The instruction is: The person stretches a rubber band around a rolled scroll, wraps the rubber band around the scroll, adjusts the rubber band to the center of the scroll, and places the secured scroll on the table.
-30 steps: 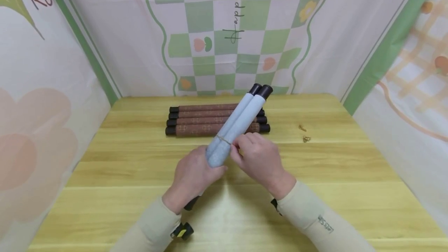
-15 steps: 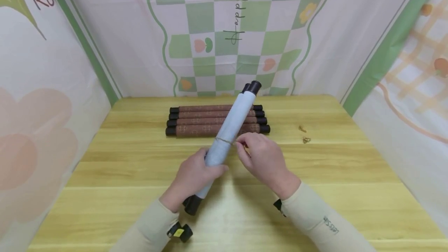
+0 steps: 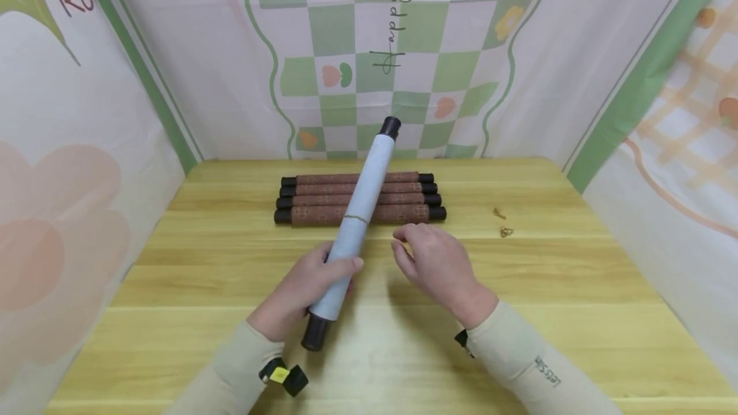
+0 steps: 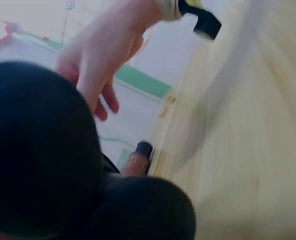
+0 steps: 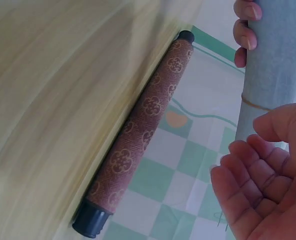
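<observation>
In the head view my left hand [image 3: 305, 282] grips the lower part of a light blue roll [image 3: 364, 187] with black ends, tilted up to the right. A thin band [image 3: 356, 218] circles its middle. Two large dark roll ends [image 4: 38, 150] fill the near part of the left wrist view; the second roll is hidden in the head view. My right hand [image 3: 436, 269], empty, hovers right of the roll without touching it. Its fingers [image 5: 258, 170] are loosely bent in the right wrist view, where left-hand fingers [image 5: 245, 32] wrap the roll [image 5: 275, 65].
Several brown patterned rolls [image 3: 398, 213] with black ends lie side by side behind the hands, partly covered by the blue roll. Two small clusters of bands [image 3: 506, 232] lie on the wooden table [image 3: 553, 287] at the right. Patterned curtains [image 3: 219, 69] surround the table's back and sides.
My right fingers have come off the band. My left hand has moved slightly left and turned the blue rolls, so just one shows from above where two showed before.
</observation>
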`<state>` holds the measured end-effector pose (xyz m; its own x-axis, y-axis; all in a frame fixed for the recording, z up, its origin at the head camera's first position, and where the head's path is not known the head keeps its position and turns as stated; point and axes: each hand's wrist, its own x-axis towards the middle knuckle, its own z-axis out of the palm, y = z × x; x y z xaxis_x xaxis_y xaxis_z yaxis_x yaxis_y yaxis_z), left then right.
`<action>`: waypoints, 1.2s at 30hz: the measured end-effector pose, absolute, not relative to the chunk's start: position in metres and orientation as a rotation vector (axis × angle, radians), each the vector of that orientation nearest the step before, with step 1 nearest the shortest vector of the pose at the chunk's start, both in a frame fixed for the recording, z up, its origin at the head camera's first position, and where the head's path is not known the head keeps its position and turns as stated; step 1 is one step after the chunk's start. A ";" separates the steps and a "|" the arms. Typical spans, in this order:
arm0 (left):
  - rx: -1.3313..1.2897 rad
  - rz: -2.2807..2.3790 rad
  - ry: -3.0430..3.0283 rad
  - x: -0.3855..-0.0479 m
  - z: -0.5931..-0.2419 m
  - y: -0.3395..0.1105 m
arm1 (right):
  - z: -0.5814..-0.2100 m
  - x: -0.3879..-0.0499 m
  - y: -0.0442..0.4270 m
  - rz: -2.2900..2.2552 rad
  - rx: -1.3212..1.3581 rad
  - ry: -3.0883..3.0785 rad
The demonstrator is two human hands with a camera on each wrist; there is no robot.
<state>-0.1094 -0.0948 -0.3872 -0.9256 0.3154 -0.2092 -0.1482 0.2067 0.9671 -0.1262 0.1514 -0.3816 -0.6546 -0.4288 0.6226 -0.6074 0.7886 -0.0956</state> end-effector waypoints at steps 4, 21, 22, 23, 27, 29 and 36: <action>0.099 1.651 2.345 -0.118 -0.382 -0.109 | -0.383 -0.127 0.158 0.368 0.733 -2.471; -0.041 0.987 3.021 -0.148 -0.374 -0.205 | -0.384 -0.133 0.180 0.206 0.537 -2.833; -0.052 0.954 3.043 -0.149 -0.374 -0.211 | -0.384 -0.133 0.181 0.200 0.534 -2.835; -0.066 0.926 3.060 -0.150 -0.375 -0.217 | -0.384 -0.133 0.182 0.197 0.528 -2.839; -0.165 0.837 3.091 -0.152 -0.378 -0.238 | -0.384 -0.132 0.184 0.184 0.519 -2.825; -0.223 0.791 3.099 -0.153 -0.380 -0.248 | -0.384 -0.132 0.185 0.179 0.521 -2.817; -0.385 0.691 3.087 -0.161 -0.389 -0.276 | -0.386 -0.132 0.188 0.180 0.527 -2.813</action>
<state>-0.1611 -0.2761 -0.3895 -0.9698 -0.2436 -0.0091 -0.2242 0.8768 0.4253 -0.1323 0.1875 -0.3858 -0.8965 -0.3369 0.2877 -0.3708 0.9260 -0.0711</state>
